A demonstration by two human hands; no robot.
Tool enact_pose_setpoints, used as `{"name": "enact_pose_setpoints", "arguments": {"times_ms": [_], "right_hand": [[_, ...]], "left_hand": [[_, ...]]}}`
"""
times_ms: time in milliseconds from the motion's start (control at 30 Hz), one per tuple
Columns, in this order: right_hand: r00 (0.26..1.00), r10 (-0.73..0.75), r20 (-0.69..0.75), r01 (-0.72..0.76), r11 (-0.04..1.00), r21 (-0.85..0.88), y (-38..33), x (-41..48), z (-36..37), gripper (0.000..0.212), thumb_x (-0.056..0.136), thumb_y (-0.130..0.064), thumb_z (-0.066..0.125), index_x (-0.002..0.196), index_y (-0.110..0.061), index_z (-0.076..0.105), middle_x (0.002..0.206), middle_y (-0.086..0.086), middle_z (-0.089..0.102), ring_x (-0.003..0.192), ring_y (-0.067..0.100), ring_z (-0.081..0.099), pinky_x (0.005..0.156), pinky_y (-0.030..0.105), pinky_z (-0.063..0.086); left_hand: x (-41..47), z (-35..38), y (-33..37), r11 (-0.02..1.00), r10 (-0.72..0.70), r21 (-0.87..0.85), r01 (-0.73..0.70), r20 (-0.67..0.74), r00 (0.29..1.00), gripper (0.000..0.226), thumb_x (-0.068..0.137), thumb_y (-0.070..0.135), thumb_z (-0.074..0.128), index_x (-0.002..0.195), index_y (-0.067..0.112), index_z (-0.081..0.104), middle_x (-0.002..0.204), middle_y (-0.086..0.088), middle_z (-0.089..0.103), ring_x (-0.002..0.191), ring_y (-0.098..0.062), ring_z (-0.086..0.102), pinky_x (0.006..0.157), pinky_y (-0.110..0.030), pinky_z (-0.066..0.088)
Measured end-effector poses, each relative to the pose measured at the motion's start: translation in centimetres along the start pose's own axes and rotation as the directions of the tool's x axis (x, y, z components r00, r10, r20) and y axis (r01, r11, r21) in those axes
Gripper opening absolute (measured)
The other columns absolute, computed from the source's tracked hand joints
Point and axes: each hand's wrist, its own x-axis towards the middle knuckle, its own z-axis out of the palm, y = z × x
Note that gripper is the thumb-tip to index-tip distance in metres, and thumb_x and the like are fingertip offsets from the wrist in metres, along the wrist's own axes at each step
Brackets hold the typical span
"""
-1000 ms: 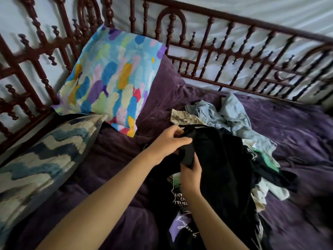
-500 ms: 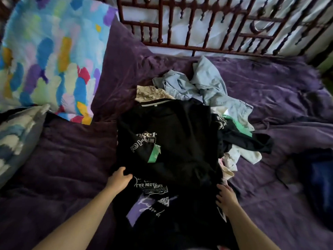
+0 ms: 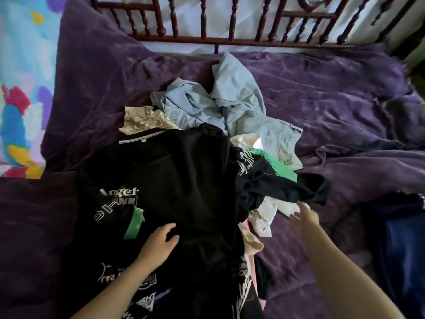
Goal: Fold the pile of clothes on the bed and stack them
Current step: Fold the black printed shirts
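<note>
Clothes lie in a loose pile (image 3: 218,157) on the purple bedspread (image 3: 345,111), between and beyond my two hands. My left hand (image 3: 158,244) rests palm down on the black T-shirt (image 3: 188,180) that covers the near side of the heap; its fingers are relaxed and slightly bent, the thumb is spread, and it grips nothing. Just left of this hand the shirt shows white lettering and a green patch. My right hand (image 3: 304,218) is out over the bedspread with the fingers stretched forward and loose, holding nothing. Its fingertips are at the edge of a crumpled white garment (image 3: 264,215); the hand is blurred, so I cannot tell whether they touch it. Just beyond the right hand lies a second black garment (image 3: 287,189) with a green print. Farther beyond both hands a pale blue denim piece (image 3: 234,104) sits bunched at the far side of the pile, with a cream patterned cloth (image 3: 142,119) beside it, straight out from my left hand. A dark blue garment (image 3: 402,249) lies apart, to the right of my right hand. A colourful pillow (image 3: 20,100) is far to the left of my left hand, and the wooden bed rail (image 3: 230,40) runs beyond everything
</note>
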Motion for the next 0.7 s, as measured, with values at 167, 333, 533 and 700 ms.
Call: {"name": "enact_pose_setpoints", "arguments": {"times_ms": [167,333,533,700], "right_hand": [[0.981,0.169,0.100,-0.195,0.903,0.384,-2.5,6.4,0.2,0.046,0.098,-0.023,0.042,0.142,-0.013,0.034,0.129,0.015,0.048,0.121,0.026,0.050,0.100,0.032,0.038],[0.963,0.251,0.095,-0.268,0.897,0.351,-3.1,9.5,0.7,0.032,0.093,-0.035,0.053,0.119,-0.017,0.051,0.106,-0.002,0.057,0.060,0.005,0.062,0.054,0.016,0.034],[0.977,0.186,-0.100,-0.143,0.932,0.334,-2.9,9.4,0.3,0.017,0.095,-0.014,0.052,0.110,-0.008,0.059,0.104,0.004,0.062,0.082,0.010,0.068,0.055,0.013,0.040],[0.914,-0.290,-0.284,0.385,0.840,0.381,-7.4,3.6,2.5,0.013,0.090,-0.007,0.054,0.085,-0.018,0.050,0.071,-0.007,0.044,0.059,0.002,0.041,0.056,0.017,0.041]], "left_hand": [[3.2,0.3,2.4,0.996,-0.086,0.024,0.087,-0.065,0.994,0.043,0.095,0.030,0.049,0.136,0.017,0.043,0.123,-0.008,0.048,0.111,-0.019,0.051,0.085,-0.023,0.037],[4.5,0.3,2.3,0.987,-0.129,0.095,0.130,-0.021,0.991,0.044,0.095,0.033,0.049,0.136,0.020,0.042,0.114,-0.002,0.047,0.099,-0.013,0.049,0.081,-0.023,0.036],[3.9,0.3,2.6,0.990,-0.138,0.029,0.138,-0.008,0.990,0.041,0.095,0.030,0.050,0.134,0.019,0.045,0.119,-0.004,0.048,0.103,-0.013,0.047,0.086,-0.023,0.034],[2.1,-0.9,2.8,0.980,-0.087,-0.186,0.067,-0.098,0.991,0.027,0.094,0.020,0.052,0.120,0.016,0.056,0.119,-0.004,0.055,0.108,-0.016,0.052,0.088,-0.023,0.035]]}}
